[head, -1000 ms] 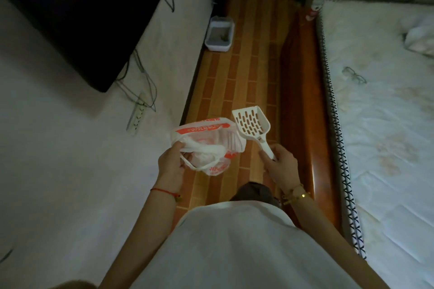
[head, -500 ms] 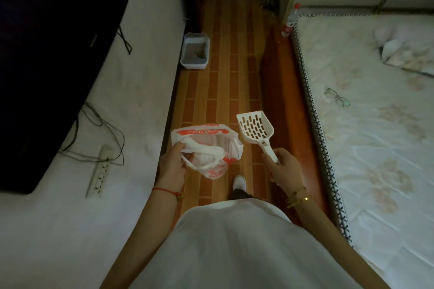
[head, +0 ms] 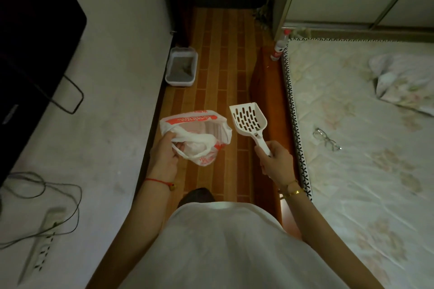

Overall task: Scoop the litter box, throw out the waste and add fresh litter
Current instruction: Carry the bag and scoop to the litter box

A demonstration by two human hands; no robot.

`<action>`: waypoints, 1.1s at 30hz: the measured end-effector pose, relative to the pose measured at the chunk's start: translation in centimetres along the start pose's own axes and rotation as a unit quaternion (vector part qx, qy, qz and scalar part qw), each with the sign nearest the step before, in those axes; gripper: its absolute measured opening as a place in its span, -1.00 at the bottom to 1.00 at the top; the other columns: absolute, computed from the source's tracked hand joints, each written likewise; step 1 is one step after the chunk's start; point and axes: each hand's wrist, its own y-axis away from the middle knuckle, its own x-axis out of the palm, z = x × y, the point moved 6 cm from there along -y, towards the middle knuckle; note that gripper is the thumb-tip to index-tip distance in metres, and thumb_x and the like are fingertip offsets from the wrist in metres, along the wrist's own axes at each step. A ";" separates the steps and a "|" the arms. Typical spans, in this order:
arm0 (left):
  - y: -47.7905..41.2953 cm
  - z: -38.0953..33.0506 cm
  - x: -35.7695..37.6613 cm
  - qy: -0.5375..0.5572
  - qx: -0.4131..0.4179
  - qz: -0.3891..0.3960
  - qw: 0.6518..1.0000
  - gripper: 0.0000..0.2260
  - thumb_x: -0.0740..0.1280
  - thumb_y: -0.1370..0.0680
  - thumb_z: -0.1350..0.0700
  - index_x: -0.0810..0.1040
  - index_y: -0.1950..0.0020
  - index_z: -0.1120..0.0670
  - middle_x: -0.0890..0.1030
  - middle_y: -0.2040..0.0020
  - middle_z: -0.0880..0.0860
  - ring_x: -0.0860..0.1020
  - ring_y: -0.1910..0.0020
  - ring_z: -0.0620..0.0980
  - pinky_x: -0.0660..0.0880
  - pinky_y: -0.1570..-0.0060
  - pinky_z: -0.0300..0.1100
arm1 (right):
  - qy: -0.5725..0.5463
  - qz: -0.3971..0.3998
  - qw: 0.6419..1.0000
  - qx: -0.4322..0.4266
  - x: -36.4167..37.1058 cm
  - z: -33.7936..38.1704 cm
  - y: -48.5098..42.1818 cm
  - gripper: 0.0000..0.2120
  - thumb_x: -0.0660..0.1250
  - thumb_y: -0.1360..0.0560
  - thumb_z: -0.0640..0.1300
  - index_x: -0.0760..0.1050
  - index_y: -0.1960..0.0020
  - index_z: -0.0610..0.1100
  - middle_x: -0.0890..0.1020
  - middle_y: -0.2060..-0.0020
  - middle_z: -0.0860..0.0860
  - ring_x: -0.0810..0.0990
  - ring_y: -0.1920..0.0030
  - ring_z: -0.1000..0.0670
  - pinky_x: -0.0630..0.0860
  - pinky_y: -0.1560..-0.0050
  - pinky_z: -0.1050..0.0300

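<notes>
Both hands full, left hand (head: 164, 159) gripping plastic bag (head: 199, 134) open, right hand (head: 277, 164) w/ scoop (head: 247, 118); litter box (head: 180, 69) ahead by wall, so crouch close, bag mouth wide.

Single head view, looking forward and down narrow floor (head: 218, 58); hands close below

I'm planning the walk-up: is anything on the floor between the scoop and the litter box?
Nothing visible: bare wooden floor runs from the scoop in the right hand to the litter box by the wall.
</notes>
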 end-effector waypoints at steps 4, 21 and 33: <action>-3.4 -1.4 4.2 -0.002 0.004 -0.009 1.000 -0.62 0.36 -0.55 0.09 0.46 -0.35 0.16 0.62 -0.14 0.13 0.64 0.03 0.05 0.59 0.33 -0.17 | 0.003 -0.013 1.000 0.012 -0.9 -0.8 -4.3 -0.78 0.32 -0.52 0.03 0.51 -0.02 -0.11 0.61 0.31 0.00 0.58 0.44 0.06 0.47 0.49 0.32; -23.3 -9.2 24.4 -0.018 -0.020 0.005 1.000 -0.63 0.27 -0.61 0.10 0.41 -0.41 0.15 0.56 -0.22 0.13 0.59 0.10 -0.04 0.56 0.41 -0.26 | 0.011 -0.029 0.999 0.042 -2.0 5.7 -30.5 -0.83 0.34 -0.51 0.01 0.49 0.04 -0.10 0.57 0.40 0.04 0.53 0.51 0.12 0.42 0.53 0.36; -34.3 -15.5 31.3 0.034 -0.043 -0.037 0.998 -0.62 0.26 -0.61 0.15 0.38 -0.42 0.19 0.56 -0.16 0.12 0.59 0.12 -0.04 0.55 0.30 -0.21 | 0.018 0.008 1.000 0.000 1.1 13.2 -45.6 -0.85 0.34 -0.51 0.00 0.51 0.04 -0.08 0.60 0.34 0.04 0.58 0.43 0.07 0.55 0.46 0.22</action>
